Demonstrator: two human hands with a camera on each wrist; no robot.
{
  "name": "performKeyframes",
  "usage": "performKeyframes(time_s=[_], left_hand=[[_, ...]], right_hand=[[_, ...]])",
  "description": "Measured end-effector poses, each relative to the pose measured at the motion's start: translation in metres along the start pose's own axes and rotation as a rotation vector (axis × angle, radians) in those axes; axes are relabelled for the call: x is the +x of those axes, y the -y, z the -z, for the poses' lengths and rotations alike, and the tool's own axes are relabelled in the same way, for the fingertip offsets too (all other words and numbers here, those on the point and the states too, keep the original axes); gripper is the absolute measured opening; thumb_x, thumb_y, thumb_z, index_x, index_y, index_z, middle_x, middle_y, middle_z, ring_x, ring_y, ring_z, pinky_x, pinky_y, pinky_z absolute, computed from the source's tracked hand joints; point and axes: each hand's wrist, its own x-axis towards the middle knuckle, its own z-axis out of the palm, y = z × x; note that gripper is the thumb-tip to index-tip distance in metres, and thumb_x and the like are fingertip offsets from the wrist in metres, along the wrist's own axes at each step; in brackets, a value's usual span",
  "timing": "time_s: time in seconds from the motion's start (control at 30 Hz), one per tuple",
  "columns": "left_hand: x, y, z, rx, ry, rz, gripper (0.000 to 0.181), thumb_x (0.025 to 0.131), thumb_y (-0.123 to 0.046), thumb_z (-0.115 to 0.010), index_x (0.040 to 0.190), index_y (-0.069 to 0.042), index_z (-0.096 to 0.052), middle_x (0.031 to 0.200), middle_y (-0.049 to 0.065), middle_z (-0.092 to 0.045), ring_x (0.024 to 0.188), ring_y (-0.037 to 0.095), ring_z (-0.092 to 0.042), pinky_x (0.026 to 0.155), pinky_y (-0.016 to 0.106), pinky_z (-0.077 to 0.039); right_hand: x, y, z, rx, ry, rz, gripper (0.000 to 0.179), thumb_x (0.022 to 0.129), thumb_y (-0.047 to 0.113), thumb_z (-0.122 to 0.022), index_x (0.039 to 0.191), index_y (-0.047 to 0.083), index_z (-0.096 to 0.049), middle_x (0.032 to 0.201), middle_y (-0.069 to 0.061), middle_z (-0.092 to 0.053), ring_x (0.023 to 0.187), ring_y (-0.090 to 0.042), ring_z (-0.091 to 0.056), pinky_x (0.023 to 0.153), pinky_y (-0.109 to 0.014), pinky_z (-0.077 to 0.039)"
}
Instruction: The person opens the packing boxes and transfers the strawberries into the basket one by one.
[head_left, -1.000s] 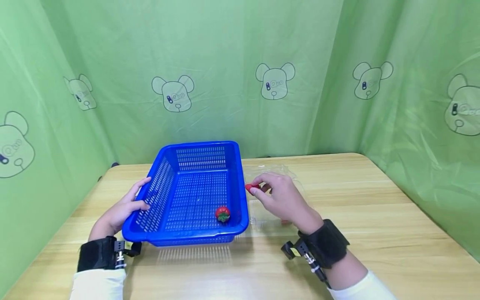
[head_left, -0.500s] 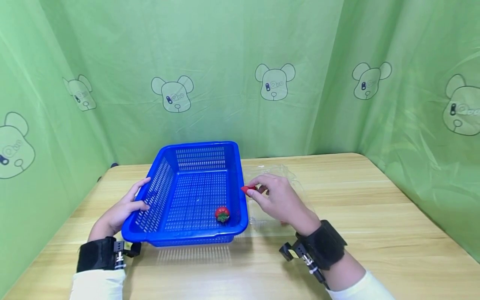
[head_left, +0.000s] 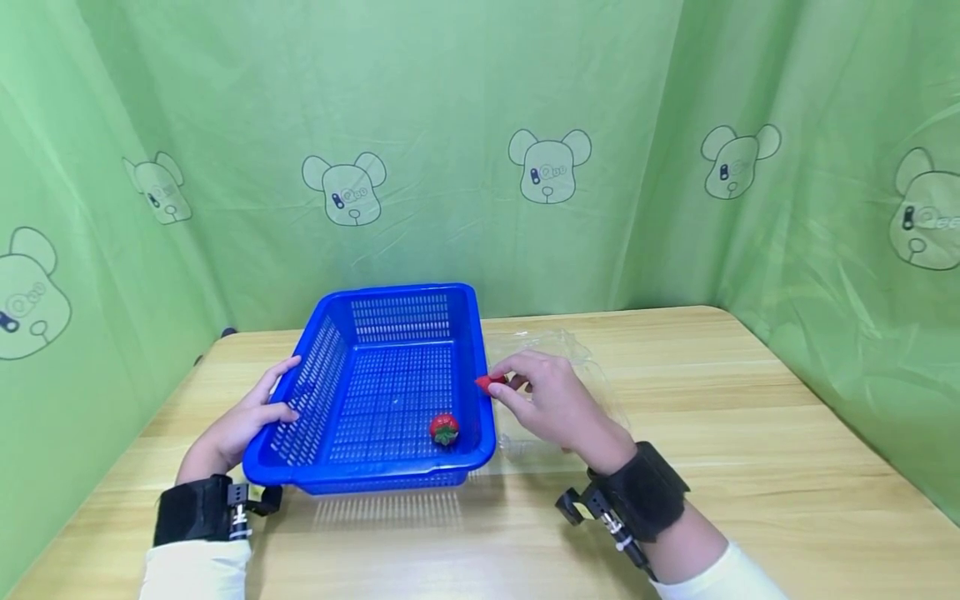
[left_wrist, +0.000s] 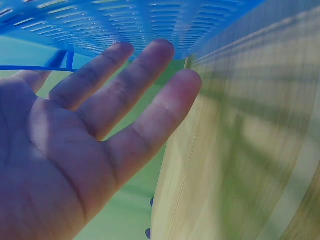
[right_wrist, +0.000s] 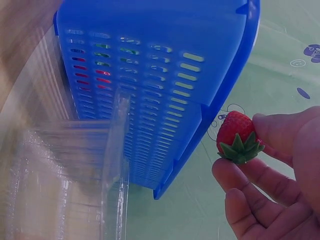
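Observation:
In the head view, my left hand [head_left: 243, 421] grips the left rim of a blue plastic basket [head_left: 375, 472], its thumb over the side. The left wrist view shows the other fingers [left_wrist: 155, 117] stretched out along the slotted wall. Inside the basket, near its front right corner, lies one strawberry [head_left: 444, 428] with green leaves. My right hand [head_left: 551, 404] pinches a second strawberry [head_left: 491, 383] between thumb and fingertips, at the basket's right rim. In the right wrist view that strawberry [right_wrist: 236, 135] hangs leaves-down beside the rim.
A clear plastic container [head_left: 525, 446] lies on the wooden table [head_left: 750, 433] right of the basket, partly hidden by my right hand. A trace of red shows beneath that hand. Green curtains [head_left: 450, 225] with bear-head prints surround the table.
My right hand has moved slightly left with the strawberry, from beside the basket to its right rim. My left hand and the basket have hardly moved.

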Motion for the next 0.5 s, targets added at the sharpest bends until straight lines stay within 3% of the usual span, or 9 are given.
performKeyframes(time_s=[0.5], left_hand=[[-0.0009, -0.0006, -0.0007, -0.004, 0.007, -0.005, 0.086, 0.088, -0.003, -0.047, 0.155, -0.024, 0.003, 0.149, 0.034, -0.010, 0.098, 0.034, -0.061, 0.078, 0.048, -0.056]], right_hand=[[-0.0016, 0.0004, -0.0048, -0.005, -0.006, 0.044, 0.009, 0.088, 0.013, -0.071, 0.095, 0.009, -0.073, 0.090, 0.000, -0.069, 0.076, -0.012, -0.063, 0.061, -0.025, -0.054]])
